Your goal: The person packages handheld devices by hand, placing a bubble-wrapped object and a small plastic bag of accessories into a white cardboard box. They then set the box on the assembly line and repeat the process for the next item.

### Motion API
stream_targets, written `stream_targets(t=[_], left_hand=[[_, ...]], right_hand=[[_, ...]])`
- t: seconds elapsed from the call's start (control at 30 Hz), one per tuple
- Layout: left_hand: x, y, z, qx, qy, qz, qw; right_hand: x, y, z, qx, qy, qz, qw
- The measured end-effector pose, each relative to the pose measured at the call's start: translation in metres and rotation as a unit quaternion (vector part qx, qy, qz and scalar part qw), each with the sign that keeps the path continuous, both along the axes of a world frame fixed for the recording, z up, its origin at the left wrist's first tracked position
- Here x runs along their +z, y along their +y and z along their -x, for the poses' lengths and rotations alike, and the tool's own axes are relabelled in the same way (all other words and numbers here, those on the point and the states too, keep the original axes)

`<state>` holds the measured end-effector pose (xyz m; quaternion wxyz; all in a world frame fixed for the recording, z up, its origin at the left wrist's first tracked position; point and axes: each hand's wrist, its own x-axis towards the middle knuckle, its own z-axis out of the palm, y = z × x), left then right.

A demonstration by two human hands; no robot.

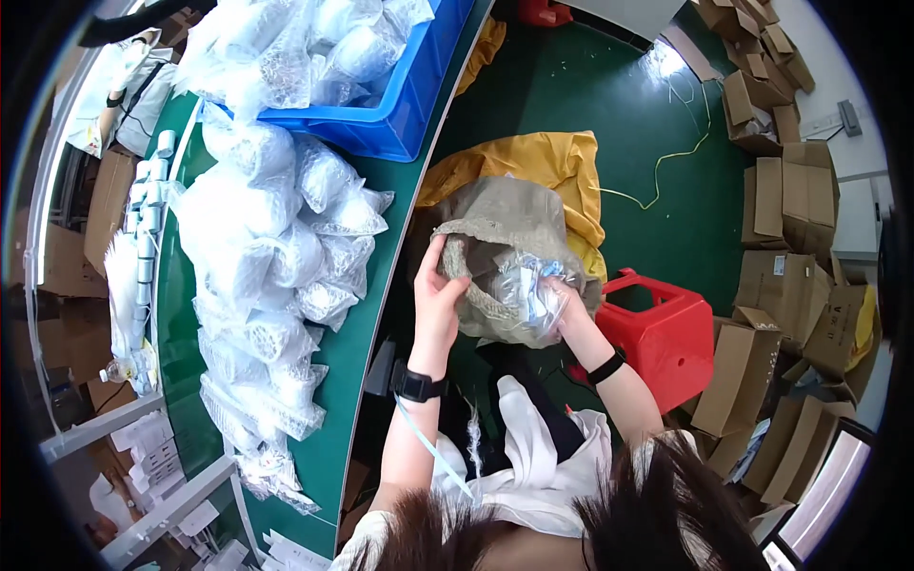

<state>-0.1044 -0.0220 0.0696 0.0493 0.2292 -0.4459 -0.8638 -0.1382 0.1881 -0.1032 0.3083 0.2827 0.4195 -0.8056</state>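
Observation:
A greyish-beige cloth sack (509,205) stands in front of me with its mouth turned my way. My left hand (440,293) grips the rolled rim at its left side, thumb and fingers on either side of the edge. Inside the mouth, at the right, my right hand (564,303) is closed around a crumpled clear plastic packet (531,285) with bluish-white parts. Its fingertips are partly hidden by the plastic. What lies deeper in the sack is hidden.
Left of me, a green table (367,276) bears a pile of bubble-wrapped items (257,257) and a blue crate (405,124) full of more. A yellow sack (557,152) lies behind the beige one. A red plastic stool (681,333) and several cardboard boxes (781,285) stand to the right.

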Motion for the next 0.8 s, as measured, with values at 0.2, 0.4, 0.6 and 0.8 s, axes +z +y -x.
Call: stream_targets(t=[0.2,0.4,0.6,0.8], left_hand=[[0.015,0.006,-0.001,-0.036,0.018,0.045,0.998],[0.022,0.009,-0.076,0.026,0.02,0.502,0.864],[0.081,-0.016,-0.243,0.119,0.003,0.166,0.979],[0.067,-0.05,-0.453,0.394,-0.2,0.1,0.891]], right_hand=[[0.115,0.039,-0.016,-0.016,0.073,0.164,0.984],[0.199,0.027,-0.022,0.141,0.097,0.301,0.938],[0.295,-0.093,-0.081,0.298,0.074,0.3,0.903],[0.293,-0.266,-0.198,0.496,0.087,0.362,0.784]])
